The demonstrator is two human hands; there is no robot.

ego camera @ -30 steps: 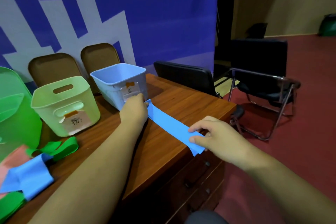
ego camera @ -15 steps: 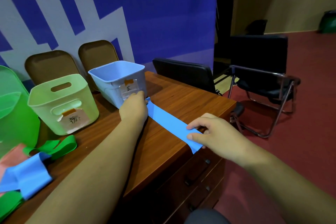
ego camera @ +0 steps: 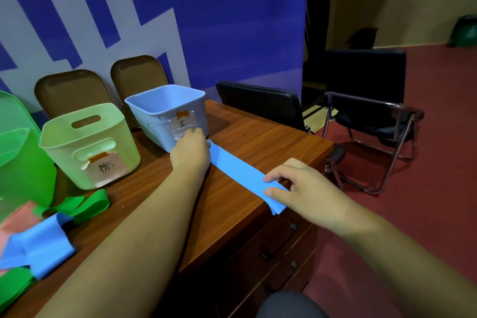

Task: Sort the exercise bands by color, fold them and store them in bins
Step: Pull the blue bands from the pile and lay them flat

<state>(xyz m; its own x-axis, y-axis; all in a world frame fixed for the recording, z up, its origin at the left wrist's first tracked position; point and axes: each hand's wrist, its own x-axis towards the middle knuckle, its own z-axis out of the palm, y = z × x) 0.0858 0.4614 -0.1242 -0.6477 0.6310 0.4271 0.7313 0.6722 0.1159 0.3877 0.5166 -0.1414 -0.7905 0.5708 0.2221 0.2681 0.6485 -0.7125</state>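
Note:
A blue exercise band (ego camera: 237, 170) lies stretched across the wooden desk (ego camera: 247, 142), its near end hanging over the desk's front edge. My left hand (ego camera: 191, 152) holds its far end down just in front of the light blue bin (ego camera: 165, 111); its fingers are hidden. My right hand (ego camera: 296, 188) pinches the near end between thumb and fingers. A pale green bin (ego camera: 87, 142) stands left of the blue one, and a bright green bin (ego camera: 20, 152) sits at the far left.
Loose bands lie at the left: a green one (ego camera: 85, 204), a blue one (ego camera: 38, 245) and a pink one (ego camera: 23, 217). Brown chair backs (ego camera: 72, 90) stand behind the bins. Black folding chairs (ego camera: 369, 100) stand right of the desk on red carpet.
My right hand has shifted its grip slightly along the band's near end. The left hand stays on the far end, and the view has tilted a little.

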